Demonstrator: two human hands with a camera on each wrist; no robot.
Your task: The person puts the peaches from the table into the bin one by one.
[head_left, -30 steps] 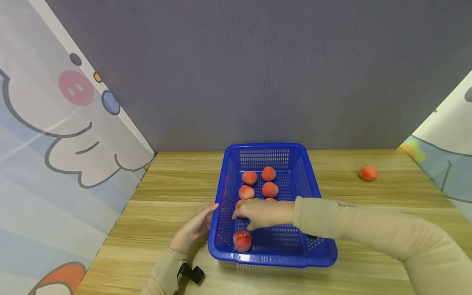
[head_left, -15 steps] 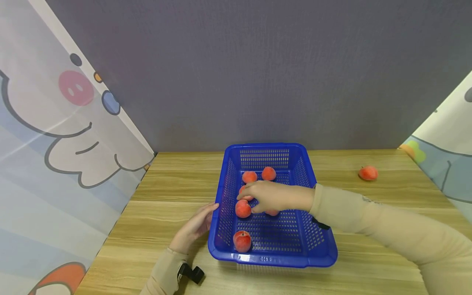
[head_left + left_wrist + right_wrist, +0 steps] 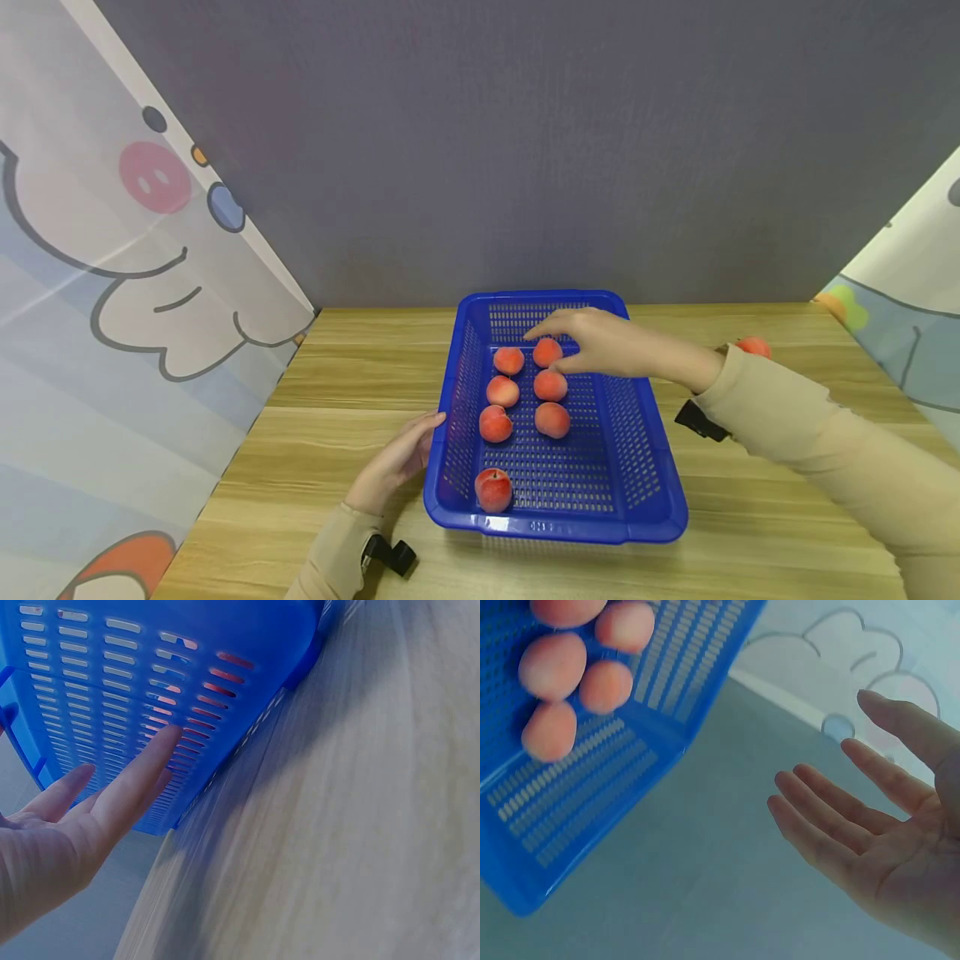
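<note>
A blue perforated plastic basket (image 3: 555,529) stands on the wooden table with several red-orange peaches inside, in two rough rows. One peach (image 3: 493,490) lies apart from the others near its front left corner. My left hand (image 3: 393,467) is at the basket's left side, fingers fairly straight against the outer wall, as the left wrist view shows. Above the basket's back right part, my right hand (image 3: 600,342) hovers with fingers spread; the right wrist view shows its bare palm. Beneath it are a back peach (image 3: 547,352) and another peach (image 3: 551,385).
Another peach (image 3: 754,347) lies on the table (image 3: 337,358) to the right of the basket, partly hidden behind the right sleeve. A grey panel (image 3: 480,150) rises behind the table. Cartoon-printed sheets (image 3: 135,283) flank it.
My right hand has moved from the basket's middle toward its back right and up, uncovering the peaches beneath. The left hand, basket and peaches look unmoved.
</note>
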